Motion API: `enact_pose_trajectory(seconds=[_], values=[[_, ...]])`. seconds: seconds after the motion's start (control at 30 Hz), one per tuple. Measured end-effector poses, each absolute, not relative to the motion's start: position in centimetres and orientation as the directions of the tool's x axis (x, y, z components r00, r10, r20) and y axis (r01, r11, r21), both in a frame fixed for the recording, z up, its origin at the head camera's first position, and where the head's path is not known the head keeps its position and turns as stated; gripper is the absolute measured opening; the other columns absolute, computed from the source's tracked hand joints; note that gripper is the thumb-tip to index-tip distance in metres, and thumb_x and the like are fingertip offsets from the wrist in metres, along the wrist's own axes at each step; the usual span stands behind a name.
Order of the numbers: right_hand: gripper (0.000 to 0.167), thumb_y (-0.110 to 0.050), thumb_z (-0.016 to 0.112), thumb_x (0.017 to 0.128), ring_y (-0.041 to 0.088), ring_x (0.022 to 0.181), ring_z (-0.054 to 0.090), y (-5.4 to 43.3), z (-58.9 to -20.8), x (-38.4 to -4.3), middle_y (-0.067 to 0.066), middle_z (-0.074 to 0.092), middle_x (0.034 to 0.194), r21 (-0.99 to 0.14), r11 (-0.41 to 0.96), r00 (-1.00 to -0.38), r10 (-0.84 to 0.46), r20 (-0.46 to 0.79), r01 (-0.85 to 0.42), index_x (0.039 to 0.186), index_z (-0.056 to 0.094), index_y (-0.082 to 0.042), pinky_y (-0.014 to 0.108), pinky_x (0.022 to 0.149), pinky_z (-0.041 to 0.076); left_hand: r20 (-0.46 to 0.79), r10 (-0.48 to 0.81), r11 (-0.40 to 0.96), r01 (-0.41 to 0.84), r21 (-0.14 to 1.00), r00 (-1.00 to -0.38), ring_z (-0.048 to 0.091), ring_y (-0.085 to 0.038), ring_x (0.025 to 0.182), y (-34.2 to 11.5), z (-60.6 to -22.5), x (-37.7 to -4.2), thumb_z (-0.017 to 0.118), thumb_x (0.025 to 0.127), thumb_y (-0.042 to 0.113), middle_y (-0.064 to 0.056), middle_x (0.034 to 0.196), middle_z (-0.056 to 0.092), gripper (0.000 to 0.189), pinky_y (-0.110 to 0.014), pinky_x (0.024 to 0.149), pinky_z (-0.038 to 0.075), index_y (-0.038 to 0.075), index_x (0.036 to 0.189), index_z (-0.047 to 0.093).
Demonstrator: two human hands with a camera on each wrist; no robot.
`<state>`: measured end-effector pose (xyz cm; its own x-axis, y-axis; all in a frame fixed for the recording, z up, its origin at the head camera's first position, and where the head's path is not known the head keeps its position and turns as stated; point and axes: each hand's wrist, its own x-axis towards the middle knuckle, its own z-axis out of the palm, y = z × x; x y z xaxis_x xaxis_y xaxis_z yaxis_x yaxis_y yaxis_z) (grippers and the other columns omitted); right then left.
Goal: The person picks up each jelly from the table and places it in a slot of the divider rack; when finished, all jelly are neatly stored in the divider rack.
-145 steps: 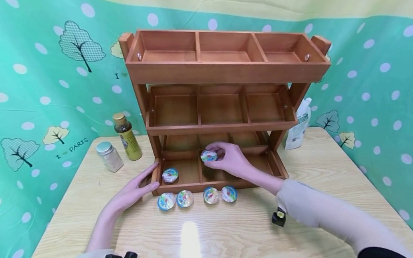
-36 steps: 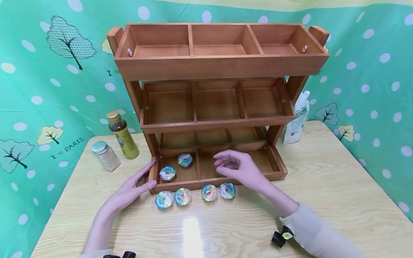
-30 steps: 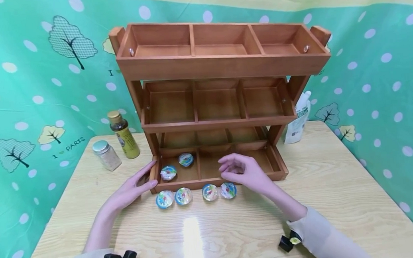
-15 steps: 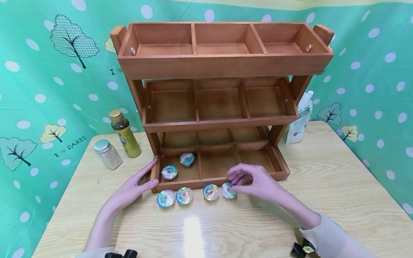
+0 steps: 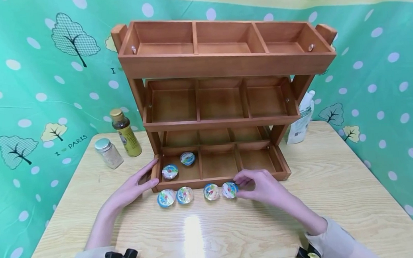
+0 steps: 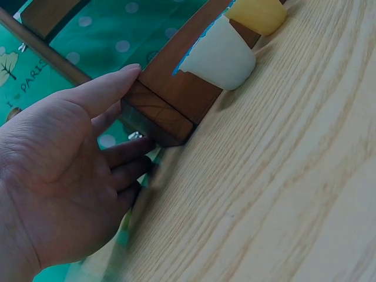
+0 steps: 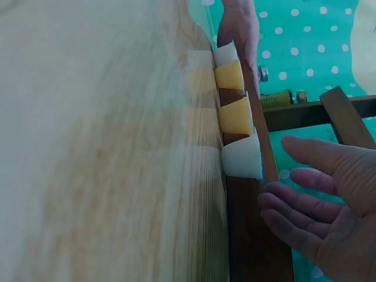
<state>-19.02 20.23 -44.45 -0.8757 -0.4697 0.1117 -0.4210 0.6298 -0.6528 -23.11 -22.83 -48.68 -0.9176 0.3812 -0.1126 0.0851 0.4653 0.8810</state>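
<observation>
Rack: on the table
Two cups: in its bottom-left compartment
Four cups: before it (two pairs)
Jar, bottle: left
Pouch: behind, right

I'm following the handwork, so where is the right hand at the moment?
In the head view, the right hand is right of centre, just beside the rightmost cup on the table, at the front of the wooden rack.

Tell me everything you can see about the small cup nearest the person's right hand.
It's a small, pale cup, seemingly plastic, with a shiny lid printed blue and white. It stands lid up on the table, narrowing toward its base, at the right end of a row of four, just in front of the wooden rack. The right hand is beside it; whether they touch is unclear.
</observation>
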Motion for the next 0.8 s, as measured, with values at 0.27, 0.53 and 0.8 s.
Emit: enact_pose_trajectory(seconds=[0.27, 0.53, 0.8], values=[[0.04, -0.023, 0.09, 0.079, 0.018, 0.093, 0.076, 19.7, -44.5, -18.7, -0.001, 0.08, 0.103, -0.601, 0.676, -0.884, -0.454, 0.114, -0.426, 0.114, 0.073, -0.014, 0.032, 0.083, 0.063, -0.103, 0.392, 0.441, 0.089, 0.893, -0.914, 0.007, -0.041, 0.162, -22.9, -48.8, -23.2, 0.058, 0.105, 0.036, -0.005, 0.175, 0.014, 0.072, -0.072, 0.125, 0.011, 0.033, 0.165, 0.019], [0.046, -0.031, 0.093, 0.074, 0.013, 0.091, 0.075, 18.6, -45.3, -18.4, -0.005, 0.08, 0.098, -0.568, 0.708, -0.891, -0.442, 0.107, -0.42, 0.113, 0.073, -0.019, 0.03, 0.081, 0.063, -0.121, 0.382, 0.457, 0.074, 0.886, -0.916, 0.007, -0.044, 0.161, -22.9, -48.7, -23.1, 0.058, 0.105, 0.04, -0.007, 0.175, 0.013, 0.072, -0.073, 0.123, 0.012, 0.035, 0.165, 0.019], [0.049, -0.034, 0.094, 0.073, 0.007, 0.084, 0.074, 17.6, -45.4, -18.2, -0.006, 0.079, 0.092, -0.486, 0.749, -0.887, -0.436, 0.152, -0.451, 0.114, 0.073, -0.018, 0.023, 0.074, 0.059, -0.129, 0.379, 0.462, 0.066, 0.885, -0.916, 0.008, -0.045, 0.16, -22.9, -48.5, -22.9, 0.058, 0.105, 0.04, -0.009, 0.175, 0.013, 0.074, -0.074, 0.123, 0.013, 0.032, 0.166, 0.018]])
